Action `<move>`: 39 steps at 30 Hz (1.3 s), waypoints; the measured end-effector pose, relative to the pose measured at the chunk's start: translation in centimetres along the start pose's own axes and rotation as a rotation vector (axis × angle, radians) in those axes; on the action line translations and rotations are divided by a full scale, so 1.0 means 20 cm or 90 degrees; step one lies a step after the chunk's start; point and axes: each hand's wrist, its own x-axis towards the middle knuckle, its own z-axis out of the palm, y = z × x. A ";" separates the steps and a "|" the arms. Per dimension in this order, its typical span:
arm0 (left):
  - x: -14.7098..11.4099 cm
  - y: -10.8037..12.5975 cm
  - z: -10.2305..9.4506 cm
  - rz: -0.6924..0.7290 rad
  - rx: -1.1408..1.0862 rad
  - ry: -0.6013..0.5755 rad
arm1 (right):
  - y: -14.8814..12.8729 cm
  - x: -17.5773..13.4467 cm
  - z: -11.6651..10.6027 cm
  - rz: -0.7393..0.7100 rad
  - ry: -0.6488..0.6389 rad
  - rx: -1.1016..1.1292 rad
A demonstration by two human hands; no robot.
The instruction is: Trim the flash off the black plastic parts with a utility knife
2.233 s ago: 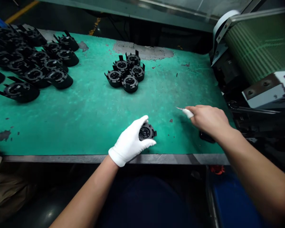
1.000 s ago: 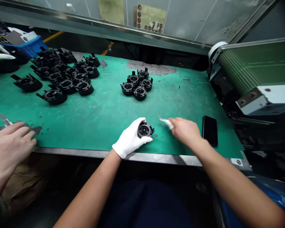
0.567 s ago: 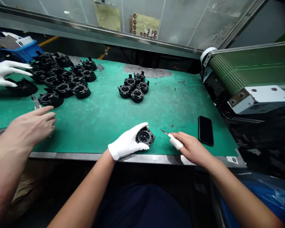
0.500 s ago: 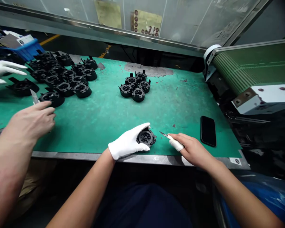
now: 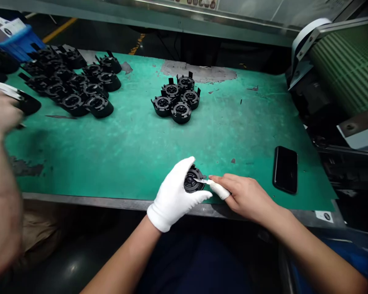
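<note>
Near the front edge of the green-topped table, my left hand (image 5: 178, 192), in a white glove, is closed around a round black plastic part (image 5: 191, 182) with ring-shaped ribs. My right hand (image 5: 241, 192) is bare except for a white cover on the thumb. Its fingers pinch a small knife (image 5: 201, 181) with a thin pointed blade. The blade lies over the face of the black part, close to its right rim; whether the tip touches is too small to tell. Beyond my hands stands a small group of similar black parts (image 5: 181, 112).
A larger cluster of black parts (image 5: 72, 102) stands at the left, before a blue bin (image 5: 15, 43). A co-worker's arm (image 5: 1, 183) reaches in there. On the right lie a black phone (image 5: 285, 169) and a green conveyor belt (image 5: 352, 61). The table (image 5: 125, 151) has worn patches.
My right hand has brought the knife left onto the black part, which my left hand still holds. The co-worker's bare hand has moved left. My view has tilted down.
</note>
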 end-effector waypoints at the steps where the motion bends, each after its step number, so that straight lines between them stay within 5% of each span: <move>1: 0.00 0.00 0.01 -0.003 0.004 0.008 | 0.00 0.00 0.00 0.005 -0.004 -0.008; 26: 0.00 -0.04 0.06 0.019 0.003 0.058 | -0.23 -0.06 0.06 0.180 0.002 -0.108; 33: 0.02 -0.05 0.06 0.073 0.029 0.067 | -0.12 -0.10 0.05 0.125 0.086 0.051; 39: 0.03 -0.05 0.05 0.064 0.032 0.060 | -0.05 -0.03 0.00 0.061 0.007 0.027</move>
